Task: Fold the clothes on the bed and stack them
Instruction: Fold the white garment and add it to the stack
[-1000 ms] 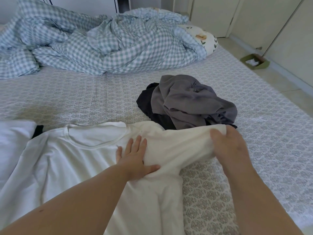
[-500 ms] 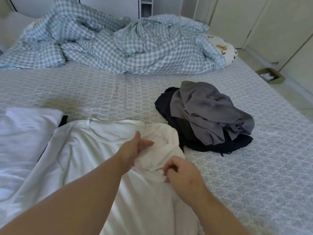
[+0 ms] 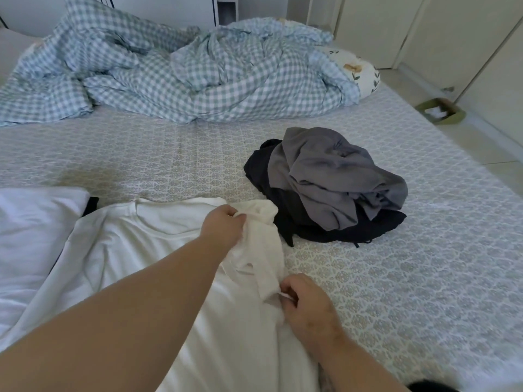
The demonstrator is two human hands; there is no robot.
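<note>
A white T-shirt [image 3: 135,250] lies spread on the bed in front of me, collar toward the far side. Its right sleeve is folded inward over the body. My left hand [image 3: 225,227] grips the bunched sleeve near the shoulder. My right hand [image 3: 304,301] pinches the sleeve's lower end near the shirt's right edge. A crumpled grey garment [image 3: 334,176] lies on top of a dark navy one [image 3: 285,205], in a heap just right of the shirt. A folded white piece [image 3: 31,222] lies at the left, touching the shirt.
A rumpled blue checked duvet [image 3: 175,77] fills the far part of the patterned bed [image 3: 396,278]. A floral pillow [image 3: 365,75] sticks out behind it. The bed's right edge drops to the floor, where a green tray [image 3: 440,111] sits by the wardrobe doors.
The right sleeve, stretched out to the right a second ago, now lies folded over the shirt. My right hand moved left and nearer with it; my left hand went from pressing flat to gripping the sleeve.
</note>
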